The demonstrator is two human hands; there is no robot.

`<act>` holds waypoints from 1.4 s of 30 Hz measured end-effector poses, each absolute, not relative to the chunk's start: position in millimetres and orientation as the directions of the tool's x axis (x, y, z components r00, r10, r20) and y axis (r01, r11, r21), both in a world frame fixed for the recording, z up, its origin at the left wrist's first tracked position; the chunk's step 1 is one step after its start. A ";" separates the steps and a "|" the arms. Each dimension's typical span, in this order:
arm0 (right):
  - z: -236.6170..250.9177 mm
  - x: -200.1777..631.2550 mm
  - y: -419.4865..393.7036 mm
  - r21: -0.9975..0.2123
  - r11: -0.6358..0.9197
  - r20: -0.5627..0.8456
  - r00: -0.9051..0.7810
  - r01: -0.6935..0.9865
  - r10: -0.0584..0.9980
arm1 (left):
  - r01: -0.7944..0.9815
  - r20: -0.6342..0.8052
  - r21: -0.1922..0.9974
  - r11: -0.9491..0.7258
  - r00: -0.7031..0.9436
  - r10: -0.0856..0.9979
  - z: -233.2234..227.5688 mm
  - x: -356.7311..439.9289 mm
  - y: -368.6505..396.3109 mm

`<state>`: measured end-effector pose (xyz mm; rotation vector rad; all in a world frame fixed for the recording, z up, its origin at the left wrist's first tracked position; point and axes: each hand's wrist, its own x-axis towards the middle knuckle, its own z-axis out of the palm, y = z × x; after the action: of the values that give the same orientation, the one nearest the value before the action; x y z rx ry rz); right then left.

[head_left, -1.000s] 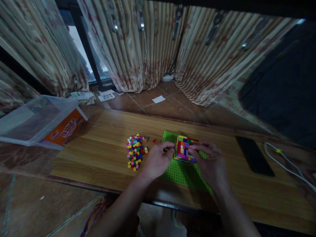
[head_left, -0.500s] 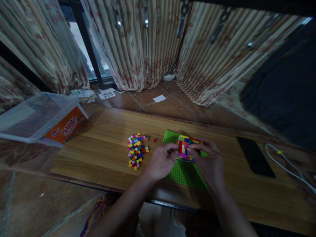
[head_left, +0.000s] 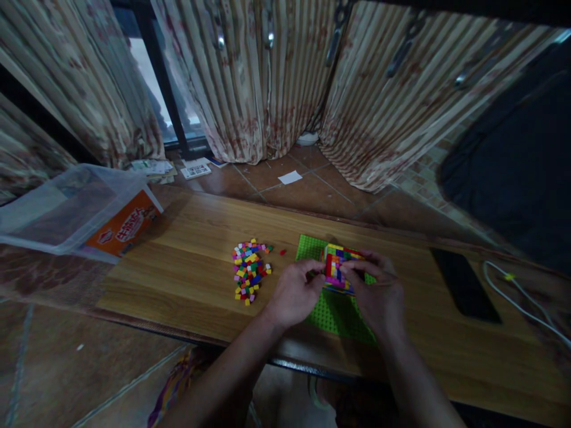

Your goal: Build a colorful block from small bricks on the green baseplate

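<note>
A block built of multicoloured toy bricks point(head_left: 334, 274) stands on a green studded baseplate point(head_left: 328, 315). From the left, my left hand point(head_left: 295, 292) grips the near corner of the block, thumb and curled fingers closed against its side. My right hand point(head_left: 379, 294) reaches over the opposite side, its fingers wrapped along the far right edge and its thumb and a fingertip on the top. Whether a small brick sits under those right fingertips I cannot tell. Loose small bricks point(head_left: 250, 270) in many colours lie in a pile left of the baseplate, with one red brick point(head_left: 282, 252) apart.
The wooden tabletop point(head_left: 187, 255) carries a black phone-like slab point(head_left: 466, 285) and a white cable point(head_left: 526, 303) on the right. A clear plastic bin point(head_left: 71, 214) with an orange label stands at the left end. Striped curtains point(head_left: 250, 89) hang behind; papers point(head_left: 196, 171) lie beyond the table.
The view has shifted slightly. Both hands stay at the brick block with nearly the same grip, and the loose pile looks unchanged.
</note>
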<state>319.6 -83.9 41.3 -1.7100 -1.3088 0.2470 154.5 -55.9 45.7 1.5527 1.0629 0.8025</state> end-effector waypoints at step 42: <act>31.0 215.4 -82.3 -0.607 0.346 0.306 -0.191 0.715 0.933 | 0.143 0.031 0.990 -0.005 -0.182 0.983 54.1 58.3 -6.7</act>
<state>215.4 -82.3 31.0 -1.4341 -1.9756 0.4383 58.3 -6.7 54.1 1.2348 1.4443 1.2882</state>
